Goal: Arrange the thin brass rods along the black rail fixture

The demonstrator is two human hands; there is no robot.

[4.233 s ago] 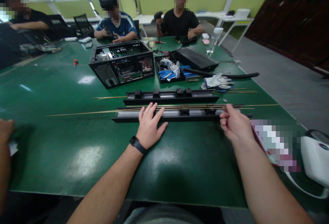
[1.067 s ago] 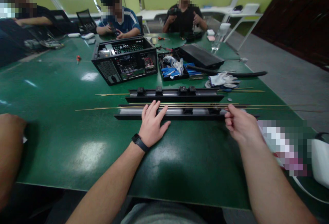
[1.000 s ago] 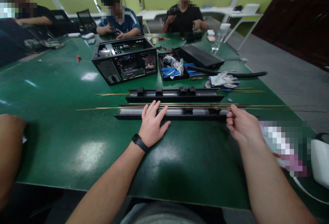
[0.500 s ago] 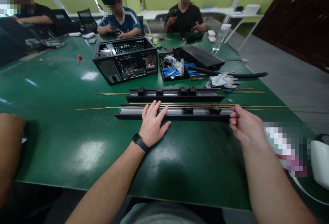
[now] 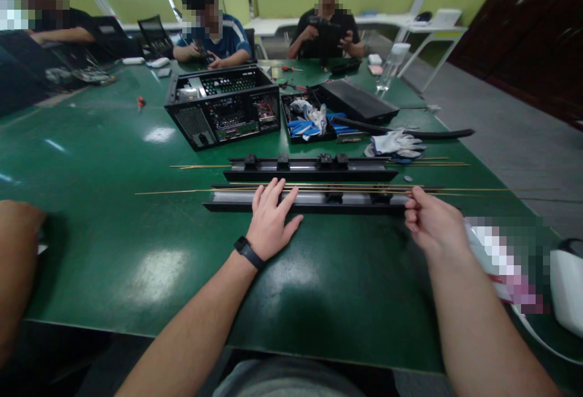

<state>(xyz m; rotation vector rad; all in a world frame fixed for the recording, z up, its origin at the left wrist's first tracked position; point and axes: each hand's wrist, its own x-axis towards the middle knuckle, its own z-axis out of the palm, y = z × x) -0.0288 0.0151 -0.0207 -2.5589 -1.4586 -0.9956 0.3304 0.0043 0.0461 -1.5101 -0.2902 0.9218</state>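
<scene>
My left hand (image 5: pixel 273 218) lies with its fingers spread over the nearer black rail (image 5: pixel 237 207), touching it and the thin brass-coloured rods (image 5: pixel 314 190) that run along it. At the rail's right end, my right hand (image 5: pixel 430 215) pinches one of these thin rods between thumb and fingertips; how many it grips I cannot tell. The rods reach past both ends of the rail. Small black blocks (image 5: pixel 334 195) sit in the channel. Behind lies a second black rail (image 5: pixel 310 175) with similar blocks, and more thin rods (image 5: pixel 200 167) stick out at its ends.
Behind the rails stand an open computer case (image 5: pixel 223 108) and a black tray (image 5: pixel 300 139) of gloves. Further right lie a black tube (image 5: pixel 437 135), gloves (image 5: pixel 396 142) and a clear bottle (image 5: pixel 392 66). A neighbour's arm (image 5: pixel 16 251) rests at left; other people sit across the green table (image 5: pixel 113 215).
My right hand has shifted very slightly left, still pinching the rod. My left hand stays in place. Across the table, a person has raised a dark tool a little.
</scene>
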